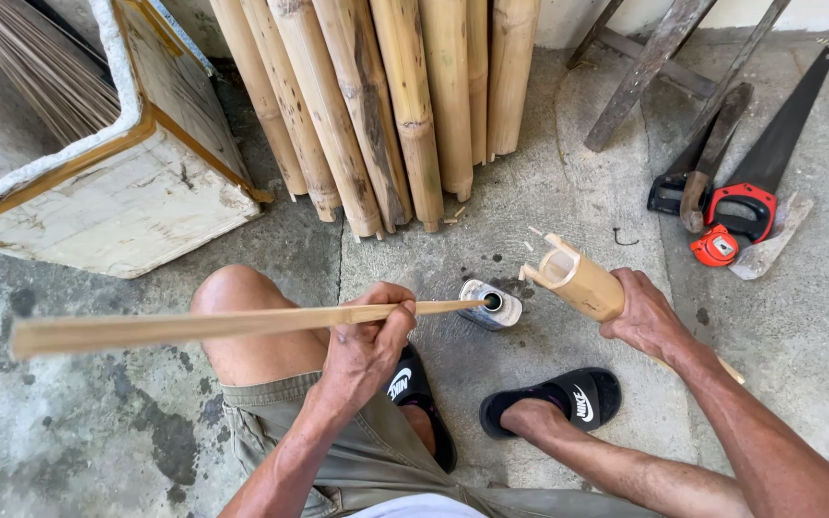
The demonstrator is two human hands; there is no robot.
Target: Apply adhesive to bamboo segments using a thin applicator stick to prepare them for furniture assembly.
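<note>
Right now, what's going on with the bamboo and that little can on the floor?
A person sits low over a concrete floor. The left hand holds a long bamboo strip, its tip dipped into the mouth of a small metal can. The right hand grips a short bamboo tube with a notched end. Bamboo poles and saws lie nearby.

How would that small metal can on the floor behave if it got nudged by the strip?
The metal can looks small and light, so it would probably slide or tip easily. It seems tilted already, with the bamboo strip held by the left hand poking into its open mouth. Being round, it would likely roll on the concrete floor.
</note>
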